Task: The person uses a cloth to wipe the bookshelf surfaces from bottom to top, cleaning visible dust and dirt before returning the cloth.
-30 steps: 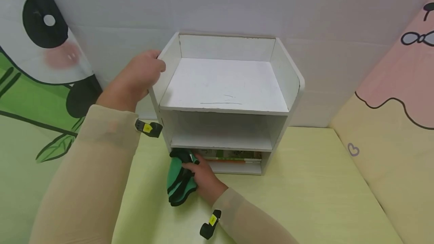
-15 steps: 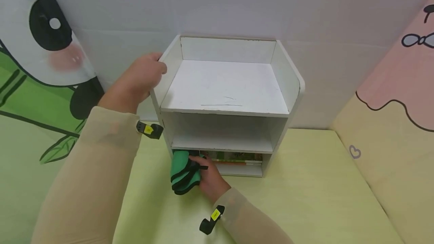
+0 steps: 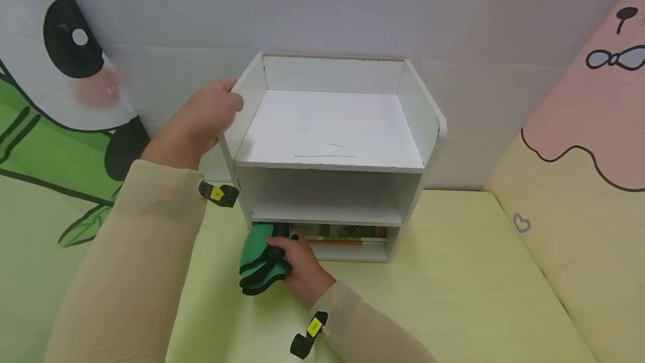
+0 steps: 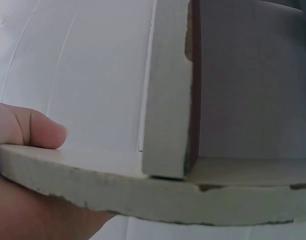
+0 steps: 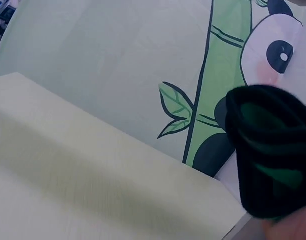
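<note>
Landmark for all positions: the white shelf unit [image 3: 330,156], three tiers, standing on the pale yellow surface [image 3: 453,273] with its back to the white wall.

Left hand [image 3: 201,119]: I see it at the unit's left side panel, near the top rear corner. Fingers are curled over the upper edge of that panel, and the palm lies against the panel's outer face. In the left wrist view the thumb [image 4: 35,130] presses on the top of the chipped panel edge [image 4: 143,190] and the hand wraps beneath it, so I record a firm grip on the shelf unit, not a flat touch.

Right hand [image 3: 297,265]: low, at the front left corner of the unit, level with the bottom tier. Fingers are curled round a bunched green cloth with black trim [image 3: 259,259]. The cloth sits against the unit's lower left front edge, part of it at the mouth of the bottom compartment, the rest hanging just outside it above the surface. The right wrist view shows the same cloth [image 5: 270,150] as a dark green wad in the hand; whether it touches the surface I cannot tell.

Inside the bottom compartment, right of the cloth: flat books [image 3: 342,234] lying stacked, green and orange edges visible. The middle and top tiers show bare white board.

Both forearms wear beige sleeves [image 3: 151,223].
</note>
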{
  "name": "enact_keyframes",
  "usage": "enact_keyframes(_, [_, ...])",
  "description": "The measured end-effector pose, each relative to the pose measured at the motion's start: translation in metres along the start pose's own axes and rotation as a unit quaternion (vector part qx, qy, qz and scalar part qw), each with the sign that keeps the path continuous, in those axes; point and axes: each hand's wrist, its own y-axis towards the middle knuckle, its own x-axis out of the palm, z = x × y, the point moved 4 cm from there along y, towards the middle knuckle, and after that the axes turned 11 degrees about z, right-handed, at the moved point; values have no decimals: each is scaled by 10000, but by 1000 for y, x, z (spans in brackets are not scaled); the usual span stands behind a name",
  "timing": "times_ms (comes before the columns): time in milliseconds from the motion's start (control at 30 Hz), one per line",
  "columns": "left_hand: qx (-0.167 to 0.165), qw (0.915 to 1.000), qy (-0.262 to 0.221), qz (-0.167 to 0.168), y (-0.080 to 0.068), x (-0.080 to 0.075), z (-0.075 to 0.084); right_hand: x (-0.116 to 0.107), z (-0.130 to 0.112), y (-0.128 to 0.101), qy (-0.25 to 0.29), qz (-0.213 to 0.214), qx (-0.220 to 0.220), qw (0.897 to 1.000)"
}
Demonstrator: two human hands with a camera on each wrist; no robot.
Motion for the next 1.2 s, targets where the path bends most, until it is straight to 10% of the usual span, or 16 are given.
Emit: enact_keyframes(1200, [42,10000,-6,-72,2,-1,7,-64,-57,-49,-417,2012,-1085,9726])
